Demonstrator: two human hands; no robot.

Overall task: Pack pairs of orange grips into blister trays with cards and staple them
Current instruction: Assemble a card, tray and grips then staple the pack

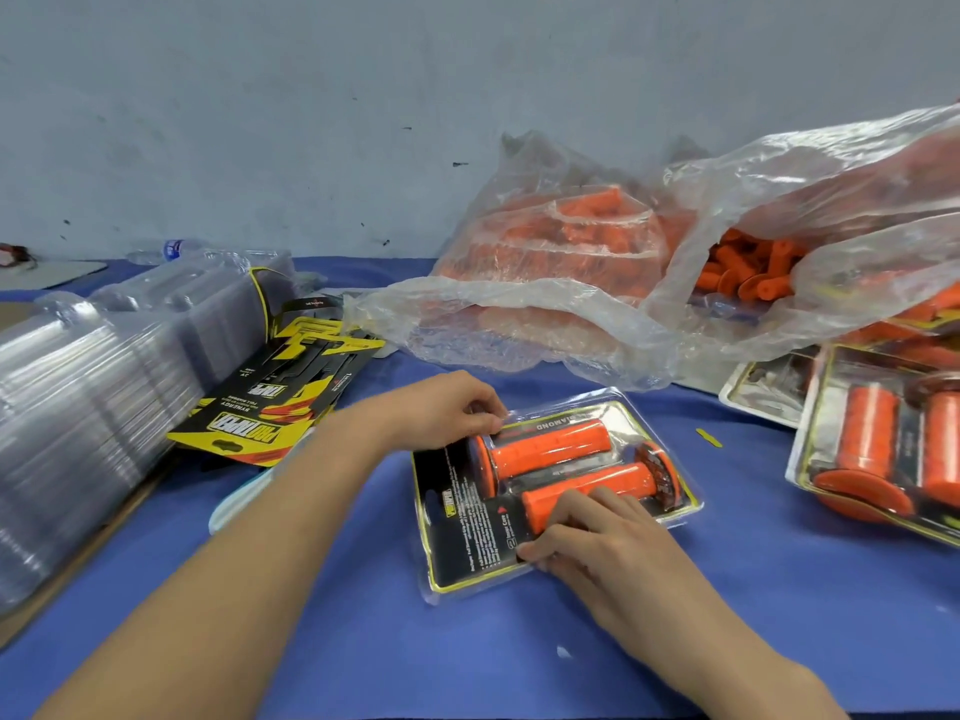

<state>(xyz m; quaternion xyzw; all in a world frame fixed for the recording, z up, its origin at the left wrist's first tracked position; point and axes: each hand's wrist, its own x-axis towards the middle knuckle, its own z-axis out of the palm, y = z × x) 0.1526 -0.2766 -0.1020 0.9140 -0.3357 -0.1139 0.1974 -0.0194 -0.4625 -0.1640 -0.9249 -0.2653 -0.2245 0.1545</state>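
Blister tray (pixel 688 504), mid-bench (pixel 363 631): two orange grips (pixel 550 449) seated over card (pixel 467 517). Left hand (pixel 447 407) pinches far edge; right hand (pixel 597 532) pinches near edge. Likely risk: an uneven squeeze skews the card or pops a grip loose.

Left hand (pixel 447 410), right hand (pixel 597 535) on blister tray (pixel 460 517)
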